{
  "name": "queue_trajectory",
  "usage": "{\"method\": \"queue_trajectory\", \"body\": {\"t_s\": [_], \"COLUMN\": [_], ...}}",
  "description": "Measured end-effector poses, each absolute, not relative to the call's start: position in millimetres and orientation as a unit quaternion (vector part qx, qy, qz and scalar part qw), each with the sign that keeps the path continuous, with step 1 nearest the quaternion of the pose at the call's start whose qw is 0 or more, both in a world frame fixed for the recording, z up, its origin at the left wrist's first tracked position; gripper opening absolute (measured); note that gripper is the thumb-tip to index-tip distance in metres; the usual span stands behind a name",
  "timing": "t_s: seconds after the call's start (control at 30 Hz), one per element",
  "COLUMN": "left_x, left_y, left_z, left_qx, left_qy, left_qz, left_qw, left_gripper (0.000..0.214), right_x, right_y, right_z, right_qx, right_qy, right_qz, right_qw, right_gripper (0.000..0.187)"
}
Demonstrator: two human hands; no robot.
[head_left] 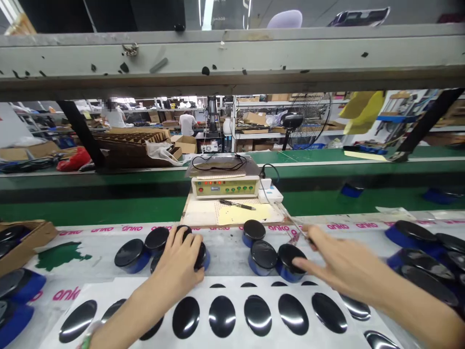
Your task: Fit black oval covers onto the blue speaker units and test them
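Observation:
Fingers curled, my left hand (pixel 181 257) lies over a cluster of round blue pieces with glossy black tops (pixel 131 254), gripping among them; the fingers partly hide the pieces. To the right stand three more of the same pieces, including one front piece (pixel 264 257). The thumb of my right hand (pixel 327 254) touches the edge of the rightmost piece (pixel 290 259). A thin grey rod or cord (pixel 292 220) runs to the pinched right fingertips; which it is, I cannot tell. Below both hands lies a white sheet (pixel 207 286) with rows of shiny black ovals (pixel 222 316).
More blue pieces (pixel 410 235) crowd the right side, and others (pixel 22 283) the left, beside a cardboard box (pixel 47 230). A control box (pixel 225 187) with lit digits and a pen (pixel 237 204) sit ahead. Behind runs a green conveyor (pixel 145 208) beneath a shelf beam (pixel 254 53).

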State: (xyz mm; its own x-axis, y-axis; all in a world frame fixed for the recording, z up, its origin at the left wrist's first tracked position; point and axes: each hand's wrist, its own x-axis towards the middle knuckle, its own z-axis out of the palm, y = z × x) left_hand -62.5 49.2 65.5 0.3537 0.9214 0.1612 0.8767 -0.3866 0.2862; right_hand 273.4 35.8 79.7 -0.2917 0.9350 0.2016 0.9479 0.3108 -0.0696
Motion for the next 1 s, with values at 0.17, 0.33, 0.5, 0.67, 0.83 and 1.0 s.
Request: {"method": "queue_trajectory", "body": {"t_s": [0.17,0.33,0.5,0.67,0.83,1.0], "left_x": [-5.8,29.1,33.2,31.5,34.7,37.4], "left_y": [71.1,98.4,104.7,98.2,75.1,59.1], "left_z": [60.5,48.8,50.1,47.9,40.6,32.9], "left_qx": [0.85,0.864,0.868,0.855,0.826,0.801], "left_qy": [0.463,0.37,0.336,0.36,0.408,0.434], "left_qz": [0.113,0.116,0.116,0.116,0.179,0.239], "left_qw": [0.225,0.321,0.347,0.356,0.346,0.336], "left_gripper": [0.102,0.108,0.096,0.109,0.092,0.065], "right_x": [253.3,256.8,263.3,261.8,261.0,259.4], "right_y": [39.5,69.1,79.8,73.6,67.9,65.2], "right_z": [54.7,56.4,52.4,51.6,51.0,44.4], "right_qx": [-0.581,-0.596,-0.59,-0.607,-0.627,-0.608], "right_qy": [-0.805,-0.788,-0.789,-0.777,-0.763,-0.765], "right_qz": [0.09,0.086,0.112,0.109,0.085,0.109], "right_qw": [0.084,0.127,0.131,0.127,0.133,0.183], "right_gripper": [0.023,0.015,0.017,0.019,0.018,0.015]}}
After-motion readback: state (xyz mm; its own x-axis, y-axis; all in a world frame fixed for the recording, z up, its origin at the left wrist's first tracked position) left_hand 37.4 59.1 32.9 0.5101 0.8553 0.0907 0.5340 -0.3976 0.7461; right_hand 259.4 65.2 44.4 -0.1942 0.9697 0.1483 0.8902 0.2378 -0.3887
